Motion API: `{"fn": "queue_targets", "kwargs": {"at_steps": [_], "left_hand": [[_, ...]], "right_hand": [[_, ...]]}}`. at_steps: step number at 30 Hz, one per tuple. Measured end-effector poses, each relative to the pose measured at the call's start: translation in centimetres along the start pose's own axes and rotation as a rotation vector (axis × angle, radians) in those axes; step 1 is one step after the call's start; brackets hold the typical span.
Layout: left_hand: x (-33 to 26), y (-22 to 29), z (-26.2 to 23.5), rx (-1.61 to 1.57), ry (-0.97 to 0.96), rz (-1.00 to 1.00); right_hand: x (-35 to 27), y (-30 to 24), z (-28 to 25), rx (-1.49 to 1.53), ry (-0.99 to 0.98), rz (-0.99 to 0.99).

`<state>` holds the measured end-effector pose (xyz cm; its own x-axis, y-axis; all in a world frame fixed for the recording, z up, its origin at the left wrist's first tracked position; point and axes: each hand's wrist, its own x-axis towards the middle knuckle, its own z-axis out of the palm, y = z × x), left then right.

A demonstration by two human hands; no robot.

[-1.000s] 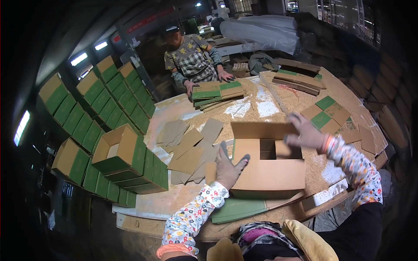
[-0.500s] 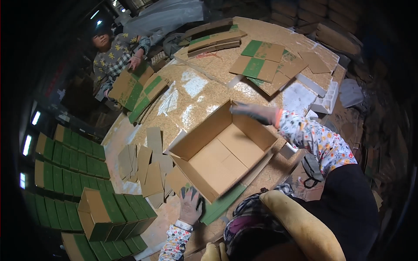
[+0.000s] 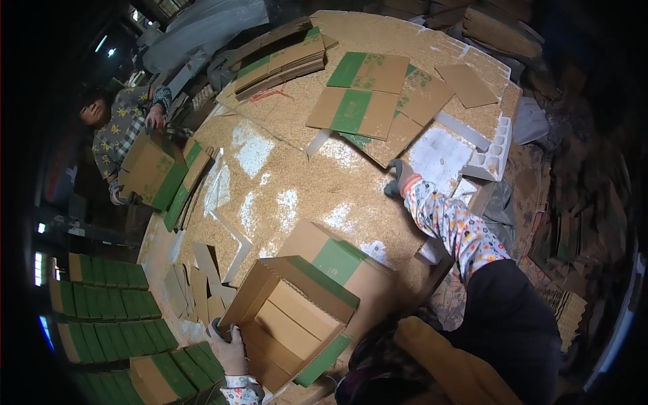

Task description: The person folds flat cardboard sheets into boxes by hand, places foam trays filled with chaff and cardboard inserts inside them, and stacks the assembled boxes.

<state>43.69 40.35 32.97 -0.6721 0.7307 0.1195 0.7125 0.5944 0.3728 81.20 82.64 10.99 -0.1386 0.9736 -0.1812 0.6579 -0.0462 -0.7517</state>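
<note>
An open-topped brown cardboard box (image 3: pixel 295 314) with a green band tilts near the table's front edge. My left hand (image 3: pixel 229 351), in a grey-palmed work glove, grips its left wall, thumb over the rim. My right hand (image 3: pixel 405 179), gloved too, reaches out to the near corner of a stack of flat cardboard blanks (image 3: pixel 378 127). Its fingertips are at that corner, with the fingers apart. Behind the open box lies another brown piece with a green band (image 3: pixel 337 260), partly hidden by it.
Rows of green-and-brown boxes (image 3: pixel 111 290) stand at left. A co-worker (image 3: pixel 131 135) across the table handles a folded carton (image 3: pixel 154 169). More flat blanks (image 3: pixel 283 61) are piled at the back. Loose cardboard scraps (image 3: pixel 196 287) lie left; a white foam tray (image 3: pixel 491 158) sits right.
The open box has moved down and left and tilted, with my left hand now on its wall. My right hand has left the box's far edge for the stacked blanks. The view has shifted.
</note>
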Motion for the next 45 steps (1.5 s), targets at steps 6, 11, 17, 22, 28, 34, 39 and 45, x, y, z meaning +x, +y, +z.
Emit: {"fn": "queue_targets", "kwargs": {"at_steps": [6,11,17,22,28,34,39,45], "left_hand": [[1.0,0.3,0.7,0.163,0.026,0.014],[1.7,0.7,0.5,0.2,-0.026,-0.03],[1.4,-0.3,1.6,0.317,0.064,0.035],[1.2,2.1,0.0,0.234,-0.034,-0.04],[-0.3,-0.6,0.5,-0.832,0.181,-0.271],[3.9,-6.7,2.7,-0.878,0.181,-0.019],[8.6,-6.6,7.3,-0.749,0.387,0.147],[8.7,-1.8,7.5,-1.533,0.185,-0.551]], "right_hand": [[17.0,1.4,-5.2,0.413,0.11,-0.453],[13.8,3.1,-7.1,-0.134,0.438,0.321],[18.2,13.0,1.0,0.45,0.653,0.041],[12.9,5.7,-1.8,1.263,0.523,0.163],[-4.2,3.2,-5.0,0.989,-0.084,-0.013],[-13.5,-16.3,-10.9,1.289,-0.786,0.198],[-20.2,-26.7,-11.3,0.662,-0.709,-0.119],[-22.0,-27.6,-6.2,-0.485,-0.483,-1.478]]}}
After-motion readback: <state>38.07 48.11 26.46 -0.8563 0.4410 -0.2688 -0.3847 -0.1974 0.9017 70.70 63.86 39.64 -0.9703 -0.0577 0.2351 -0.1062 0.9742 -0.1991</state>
